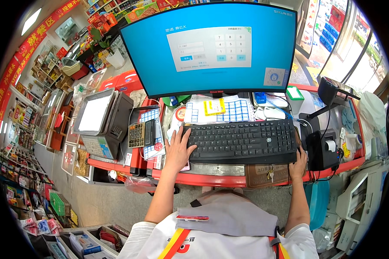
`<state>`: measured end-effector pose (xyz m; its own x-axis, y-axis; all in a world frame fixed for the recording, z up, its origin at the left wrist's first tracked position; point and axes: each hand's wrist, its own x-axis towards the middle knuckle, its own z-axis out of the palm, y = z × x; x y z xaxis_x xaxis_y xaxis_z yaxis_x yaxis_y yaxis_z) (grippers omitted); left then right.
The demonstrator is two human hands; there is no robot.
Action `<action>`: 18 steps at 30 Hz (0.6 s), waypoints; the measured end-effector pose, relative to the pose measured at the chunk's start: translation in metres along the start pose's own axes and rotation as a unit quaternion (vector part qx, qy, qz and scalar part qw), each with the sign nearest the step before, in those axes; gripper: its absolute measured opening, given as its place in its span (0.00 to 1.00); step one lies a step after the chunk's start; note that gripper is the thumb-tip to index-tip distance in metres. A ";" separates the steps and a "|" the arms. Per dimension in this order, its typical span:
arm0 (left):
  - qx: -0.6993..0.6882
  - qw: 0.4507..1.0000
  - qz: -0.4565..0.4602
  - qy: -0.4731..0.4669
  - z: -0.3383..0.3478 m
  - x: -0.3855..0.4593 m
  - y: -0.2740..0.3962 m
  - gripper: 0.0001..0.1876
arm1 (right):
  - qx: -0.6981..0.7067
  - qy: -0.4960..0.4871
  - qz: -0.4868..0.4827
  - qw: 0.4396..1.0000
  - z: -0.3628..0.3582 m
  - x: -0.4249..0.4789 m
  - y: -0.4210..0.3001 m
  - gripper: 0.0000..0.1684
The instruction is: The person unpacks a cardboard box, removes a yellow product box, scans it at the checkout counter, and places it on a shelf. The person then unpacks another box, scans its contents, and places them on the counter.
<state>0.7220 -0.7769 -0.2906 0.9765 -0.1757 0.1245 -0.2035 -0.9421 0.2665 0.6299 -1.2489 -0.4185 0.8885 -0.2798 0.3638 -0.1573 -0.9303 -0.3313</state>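
A black computer keyboard [243, 140] lies at the counter's front, its near edge over a dark flat strip. My left hand [176, 150] is at the keyboard's left end, fingers spread, the thumb reaching its edge. Beside the opposite end is my right hand [299, 164], with fingers pointing forward along the edge; whether they grip anything is hidden. Behind the keyboard stands a curved Great Wall monitor [210, 79] with a login window and number pad lit on its blue screen. Blue-and-white printed sheets [194, 111] and a yellow-edged card [214, 106] lie between them.
On the left are a calculator [141, 133] and a weighing scale [100, 129]. A small receipt printer [322, 150], a scanner on a stand [328, 90] and loose cables are at right. The counter's red edge [201, 179] runs before me; a blue-green bin [319, 204] stands below.
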 end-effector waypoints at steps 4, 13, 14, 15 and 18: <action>0.000 1.000 -0.003 -0.006 -0.001 -0.001 0.001 0.32 | -0.005 0.004 -0.003 1.000 0.000 0.000 -0.001 0.35; -0.050 0.999 0.001 0.001 -0.001 -0.003 0.000 0.35 | -0.004 0.007 0.003 1.000 0.002 -0.001 0.001 0.39; -0.076 0.997 0.005 0.005 0.001 -0.004 -0.002 0.37 | -0.002 0.011 0.003 1.000 0.002 -0.001 0.000 0.39; -0.103 0.995 0.011 0.009 0.001 -0.004 -0.001 0.40 | -0.003 0.011 0.006 1.000 0.001 -0.001 -0.002 0.39; -0.150 0.988 0.029 -0.022 -0.005 -0.010 0.003 0.48 | -0.006 0.013 0.013 1.000 -0.002 0.000 -0.005 0.39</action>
<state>0.7108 -0.7767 -0.2866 0.9637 -0.2449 0.1068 -0.2635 -0.8048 0.5319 0.6301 -1.2443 -0.4151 0.8729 -0.3095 0.3771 -0.1857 -0.9256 -0.3297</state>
